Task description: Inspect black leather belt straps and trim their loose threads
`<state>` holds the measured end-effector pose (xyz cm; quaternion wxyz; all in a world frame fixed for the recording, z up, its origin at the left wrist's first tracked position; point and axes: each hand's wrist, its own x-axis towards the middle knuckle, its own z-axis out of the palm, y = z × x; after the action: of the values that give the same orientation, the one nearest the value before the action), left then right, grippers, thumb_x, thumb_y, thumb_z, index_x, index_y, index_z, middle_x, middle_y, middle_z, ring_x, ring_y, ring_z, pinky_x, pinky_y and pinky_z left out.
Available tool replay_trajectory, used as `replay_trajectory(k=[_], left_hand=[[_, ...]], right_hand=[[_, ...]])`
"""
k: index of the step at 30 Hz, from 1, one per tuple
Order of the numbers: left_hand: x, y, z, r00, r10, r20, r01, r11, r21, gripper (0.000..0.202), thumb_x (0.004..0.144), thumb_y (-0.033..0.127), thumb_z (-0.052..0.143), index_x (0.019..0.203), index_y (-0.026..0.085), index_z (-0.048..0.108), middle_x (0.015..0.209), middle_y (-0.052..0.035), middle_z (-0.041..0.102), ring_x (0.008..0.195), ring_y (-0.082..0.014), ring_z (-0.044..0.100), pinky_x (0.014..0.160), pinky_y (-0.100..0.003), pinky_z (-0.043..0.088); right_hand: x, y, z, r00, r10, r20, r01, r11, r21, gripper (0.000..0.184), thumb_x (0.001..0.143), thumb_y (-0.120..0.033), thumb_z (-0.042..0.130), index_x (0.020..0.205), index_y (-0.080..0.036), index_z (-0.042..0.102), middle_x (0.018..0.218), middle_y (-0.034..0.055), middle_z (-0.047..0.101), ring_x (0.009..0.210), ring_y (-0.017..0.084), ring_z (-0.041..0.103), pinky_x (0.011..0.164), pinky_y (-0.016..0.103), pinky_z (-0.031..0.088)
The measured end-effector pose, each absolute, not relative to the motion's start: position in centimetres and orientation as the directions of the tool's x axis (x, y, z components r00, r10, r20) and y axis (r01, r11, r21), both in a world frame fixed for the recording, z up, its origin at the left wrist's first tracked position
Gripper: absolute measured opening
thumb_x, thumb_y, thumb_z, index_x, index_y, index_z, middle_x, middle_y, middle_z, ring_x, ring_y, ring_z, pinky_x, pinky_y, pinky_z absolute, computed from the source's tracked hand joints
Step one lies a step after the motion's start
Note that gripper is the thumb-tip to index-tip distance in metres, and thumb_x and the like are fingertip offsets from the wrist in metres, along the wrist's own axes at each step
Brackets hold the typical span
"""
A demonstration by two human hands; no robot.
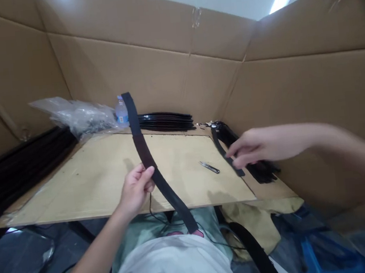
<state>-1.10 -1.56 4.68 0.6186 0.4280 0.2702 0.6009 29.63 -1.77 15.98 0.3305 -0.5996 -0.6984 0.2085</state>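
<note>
My left hand (138,182) pinches a long black strap (172,196) between thumb and fingers near its middle. The strap's upper end stands up in front of the back wall, and its lower end hangs over the board's front edge above my lap. A wider dark section (143,149) shows just above my thumb. On the right, my right hand (249,149) hovers over or just touches a second black strap (225,151), its thumb and index finger apart. Contact there cannot be made out. Small thread snips (209,167) lie on the board between my hands.
Cardboard walls (149,66) enclose the light board (102,175). At the back are a stack of black strips (166,121), a water bottle (121,112) and clear plastic bags (79,117). Dark strips (23,170) are piled left; a black bundle (259,169) lies right.
</note>
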Motion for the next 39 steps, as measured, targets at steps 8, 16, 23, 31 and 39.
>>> replay_trajectory(k=[8, 16, 23, 31, 39], left_hand=[[0.6, -1.5, 2.3, 0.246, 0.958, 0.149, -0.505, -0.005, 0.863, 0.021, 0.079, 0.033, 0.06, 0.08, 0.014, 0.051, 0.049, 0.0097, 0.027, 0.041, -0.0027, 0.019, 0.039, -0.015, 0.021], [0.8, -1.0, 0.9, 0.264, 0.947, 0.182, -0.424, -0.055, 0.904, 0.022, 0.077, 0.033, 0.061, 0.078, 0.013, 0.051, 0.051, 0.0086, 0.033, 0.041, -0.0026, 0.025, 0.041, -0.017, 0.022], [1.5, -1.6, 1.5, 0.23, 0.958, 0.17, -0.381, -0.072, 0.922, 0.03, 0.076, 0.037, 0.062, 0.067, 0.017, 0.041, 0.046, 0.0102, 0.03, 0.039, -0.0034, 0.024, 0.04, -0.016, 0.022], [0.8, -2.1, 3.1, 0.156, 0.974, 0.162, -0.315, -0.106, 0.943, 0.031, 0.068, 0.029, 0.071, 0.07, 0.016, 0.043, 0.051, 0.0099, 0.031, 0.041, -0.0013, 0.021, 0.039, -0.014, 0.017], [0.7, -3.4, 4.3, 0.28, 0.953, 0.118, -0.398, 0.004, 0.917, 0.024, 0.07, 0.025, 0.069, 0.071, 0.015, 0.048, 0.052, 0.0084, 0.032, 0.04, -0.0015, 0.019, 0.038, -0.017, 0.013]], right_hand=[[17.1, -3.6, 4.6, -0.68, 0.721, -0.132, -0.018, -0.197, -0.98, 0.045, 0.084, -0.048, 0.049, 0.111, -0.013, 0.054, 0.078, 0.0084, 0.068, 0.061, 0.016, 0.064, 0.053, 0.028, 0.052], [16.6, -4.5, 1.0, -0.509, 0.842, -0.179, -0.328, -0.382, -0.864, 0.051, 0.083, -0.054, 0.046, 0.098, -0.008, 0.06, 0.044, -0.0045, 0.045, 0.029, 0.004, 0.031, 0.026, 0.014, 0.024], [16.7, -5.2, 0.9, -0.39, 0.916, -0.096, -0.269, -0.213, -0.939, 0.045, 0.084, -0.053, 0.047, 0.087, -0.01, 0.06, 0.043, -0.0049, 0.045, 0.028, 0.004, 0.032, 0.025, 0.014, 0.025], [15.6, -5.7, 2.1, -0.331, 0.943, -0.03, -0.263, -0.123, -0.957, 0.035, 0.083, -0.048, 0.052, 0.078, -0.014, 0.053, 0.047, -0.0072, 0.041, 0.033, 0.002, 0.031, 0.028, 0.012, 0.024], [15.4, -6.7, 3.5, -0.384, 0.921, 0.057, -0.355, -0.09, -0.93, 0.032, 0.078, -0.034, 0.064, 0.074, -0.019, 0.035, 0.064, 0.0006, 0.063, 0.047, 0.012, 0.058, 0.041, 0.023, 0.048]])
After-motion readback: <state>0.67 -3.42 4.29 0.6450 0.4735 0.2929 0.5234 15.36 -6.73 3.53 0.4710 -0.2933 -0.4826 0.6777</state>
